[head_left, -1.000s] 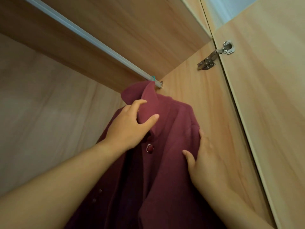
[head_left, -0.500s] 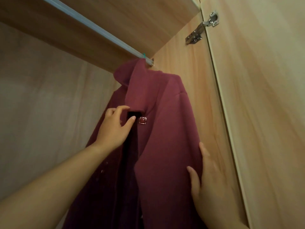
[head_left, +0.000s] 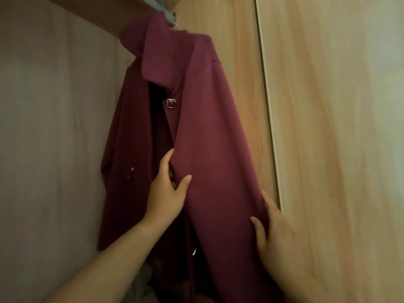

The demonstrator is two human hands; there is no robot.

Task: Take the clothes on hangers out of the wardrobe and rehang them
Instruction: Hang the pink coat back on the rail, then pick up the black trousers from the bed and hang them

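A dark red coat (head_left: 209, 132) with a turned-up collar and a small metal buckle (head_left: 171, 103) hangs from the rail (head_left: 162, 9) at the wardrobe's right end; its hanger is hidden under the collar. My left hand (head_left: 167, 193) pinches the coat's right front edge at mid height, thumb over the cloth and fingers behind it. My right hand (head_left: 273, 228) grips the outer edge of the right sleeve, low down beside the side panel.
The wardrobe's wooden side panel (head_left: 247, 84) stands right behind the coat, and the open door (head_left: 338, 149) fills the right. The pale back wall (head_left: 50, 127) is to the left. Something pale and crumpled (head_left: 142, 281) lies below the coat.
My left hand has slid down from the collar to the front edge at mid height. My right hand has moved down the sleeve. The view has tilted down, so the rail sits higher.
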